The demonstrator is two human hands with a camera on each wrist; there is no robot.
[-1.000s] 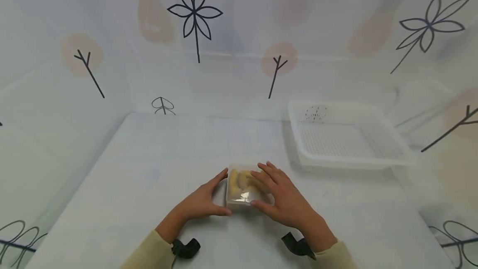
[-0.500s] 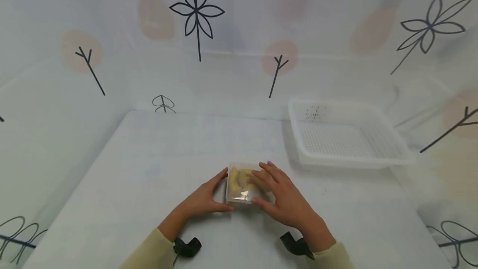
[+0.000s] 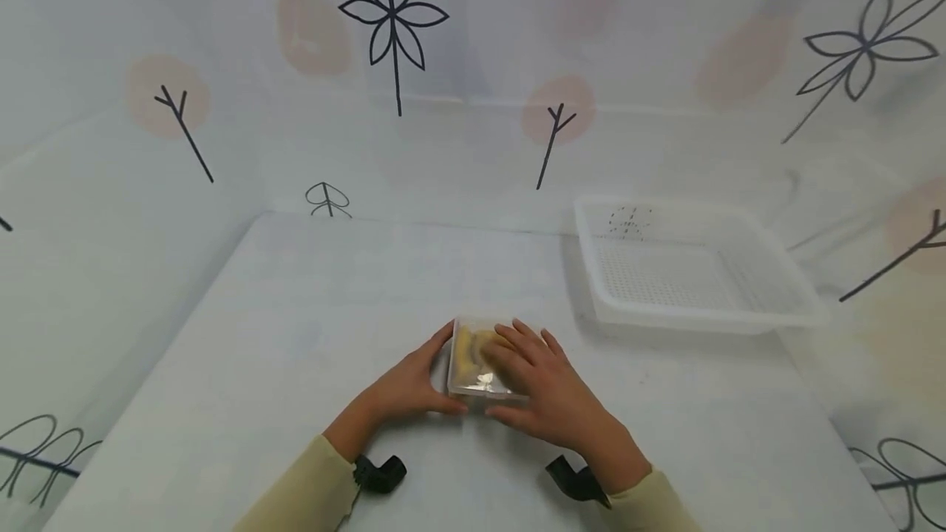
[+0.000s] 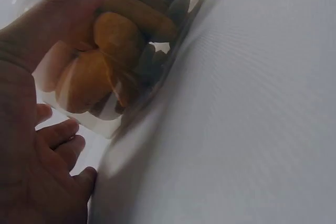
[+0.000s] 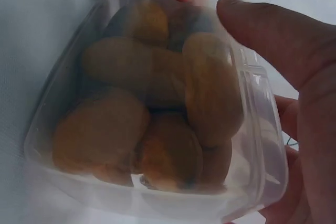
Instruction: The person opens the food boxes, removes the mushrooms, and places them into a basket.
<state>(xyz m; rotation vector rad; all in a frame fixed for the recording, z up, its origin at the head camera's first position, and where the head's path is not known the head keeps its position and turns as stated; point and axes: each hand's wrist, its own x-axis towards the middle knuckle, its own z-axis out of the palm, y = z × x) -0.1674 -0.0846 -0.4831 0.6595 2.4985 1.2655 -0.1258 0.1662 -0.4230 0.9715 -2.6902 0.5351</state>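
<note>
A clear plastic box (image 3: 484,380) with a lid stands on the white table in front of me. Rounded, elongated yellow-tan pieces (image 5: 215,93) fill it; their kind is unclear. My left hand (image 3: 406,384) holds the box by its left end, thumb on the near side and index finger toward the far corner. In the left wrist view that thumb (image 4: 68,11) lies across the box wall. My right hand (image 3: 550,388) spreads over the right part of the lid, fingers slightly bent and blurred. Its thumb (image 5: 268,32) lies along the lid's near edge. The right end of the box is hidden.
A white perforated plastic basket (image 3: 698,318) stands at the back right of the table. White cloth (image 3: 473,146) with drawn flowers and twigs rises behind and at both sides. A black wrist mount (image 3: 380,474) sits on each forearm.
The right hand has shifted left over the lid, and its thumb has moved toward the left thumb. The left hand keeps its hold. The whole view has shifted slightly.
</note>
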